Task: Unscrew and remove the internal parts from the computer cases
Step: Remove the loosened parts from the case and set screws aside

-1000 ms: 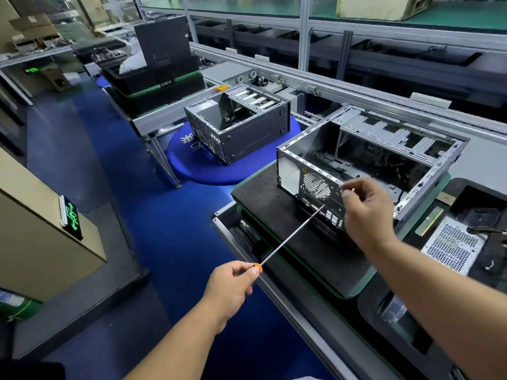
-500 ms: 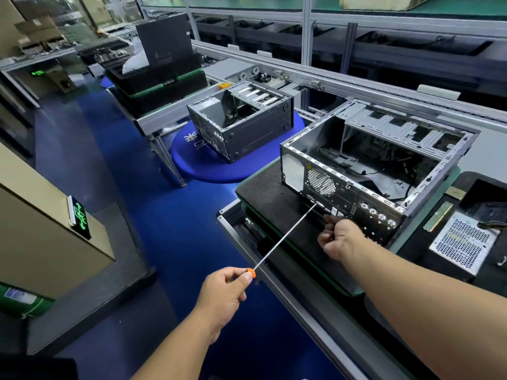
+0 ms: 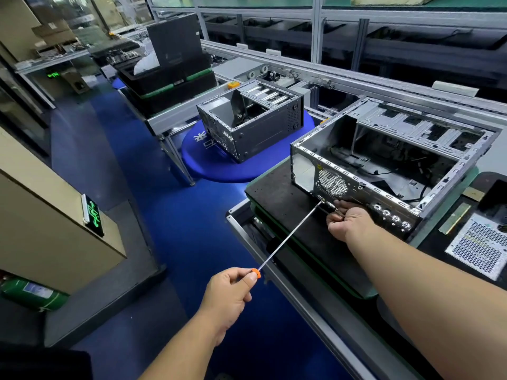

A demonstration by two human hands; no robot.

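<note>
Head view shows the left hand (image 3: 229,293) closed around the orange-tipped handle of a long screwdriver (image 3: 289,238), whose shaft slants up to the rear panel of the near computer case (image 3: 362,185). That open case sits on a black mat (image 3: 277,198). The right hand (image 3: 347,224) is curled at the panel beside the tip; whether it pinches anything I cannot tell. A second case (image 3: 255,127) rests on a blue round table (image 3: 208,165).
</note>
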